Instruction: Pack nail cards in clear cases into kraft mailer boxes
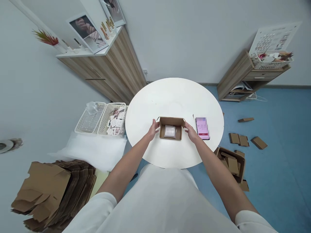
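Observation:
A small open cardboard box [162, 135] rests on the white round table [175, 97], its lid side standing up at the back. Inside it lies a whitish wrapped packet [170, 131]; what the wrapping covers I cannot make out. At the box's left side, my left hand [152, 130] has its fingers on the side flap, thumb up. My right hand [191, 132] grips the opposite flap near the upper right corner. Between them, both hands hold the box. A phone [202, 128] with a pink-purple screen lies just right of my right hand.
White baskets [111, 119] with cards and clear plastic stand left of the table, beside white wrapping sheets [89, 147]. Flattened cardboard [48, 184] is stacked at lower left. Right of the table, a carton [232, 161] holds small boxes; several folded boxes [259, 142] lie on the blue floor.

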Motion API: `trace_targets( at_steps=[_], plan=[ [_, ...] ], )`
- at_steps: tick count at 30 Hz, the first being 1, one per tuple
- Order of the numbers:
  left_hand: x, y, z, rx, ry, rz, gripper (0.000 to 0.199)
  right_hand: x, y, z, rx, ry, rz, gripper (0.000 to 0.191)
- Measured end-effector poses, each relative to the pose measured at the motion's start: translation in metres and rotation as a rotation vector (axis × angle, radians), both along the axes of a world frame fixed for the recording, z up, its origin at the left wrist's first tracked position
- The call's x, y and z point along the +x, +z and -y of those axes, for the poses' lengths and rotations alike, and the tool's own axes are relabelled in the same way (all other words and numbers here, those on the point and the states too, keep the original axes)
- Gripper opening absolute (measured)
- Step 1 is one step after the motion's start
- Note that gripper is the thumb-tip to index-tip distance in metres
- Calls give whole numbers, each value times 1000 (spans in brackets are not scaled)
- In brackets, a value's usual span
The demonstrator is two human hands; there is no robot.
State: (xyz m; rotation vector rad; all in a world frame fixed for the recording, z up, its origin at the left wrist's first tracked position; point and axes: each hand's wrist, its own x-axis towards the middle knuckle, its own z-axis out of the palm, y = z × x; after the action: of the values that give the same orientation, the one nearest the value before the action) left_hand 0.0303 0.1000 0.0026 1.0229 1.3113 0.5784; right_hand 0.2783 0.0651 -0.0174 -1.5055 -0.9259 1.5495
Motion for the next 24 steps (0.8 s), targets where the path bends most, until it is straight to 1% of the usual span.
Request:
trace_targets(
  at_steps=[2, 5, 9, 12, 14, 16, 18, 19, 22, 24],
  plan=[
    [-4, -2, 10, -30, -4, 33, 80, 4, -2, 11, -22, 11, -12, 61],
    [-11, -5, 25, -63, -28, 62, 79, 4, -3, 27, -46, 54, -86, 68],
    [-17, -5, 36, -76, -45, 76, 75, -2, 1, 38, -48, 50, -169, 62],
    [-20, -2, 37, -73, -76, 51, 69, -4, 3, 41, -60, 42, -165, 59],
    [-20, -1, 38, -70, -100, 5, 65, -4, 2, 42, -57, 56, -105, 55],
    [-20, -1, 40, -74, -151, -50, 61, -3, -1, 45, -35, 93, -27, 50],
    [-19, -4, 44, -60, -200, -138, 55, -3, -6, 50, -17, 111, 94, 47],
    [-18, -7, 47, -39, -201, -208, 53, -3, -10, 53, -15, 104, 182, 50],
    [-17, -18, 58, 43, -120, -441, 59, -5, -23, 62, -34, 54, 420, 59],
    [-15, -26, 65, 58, -75, -499, 60, -7, -31, 68, -41, 51, 457, 60]
  ],
)
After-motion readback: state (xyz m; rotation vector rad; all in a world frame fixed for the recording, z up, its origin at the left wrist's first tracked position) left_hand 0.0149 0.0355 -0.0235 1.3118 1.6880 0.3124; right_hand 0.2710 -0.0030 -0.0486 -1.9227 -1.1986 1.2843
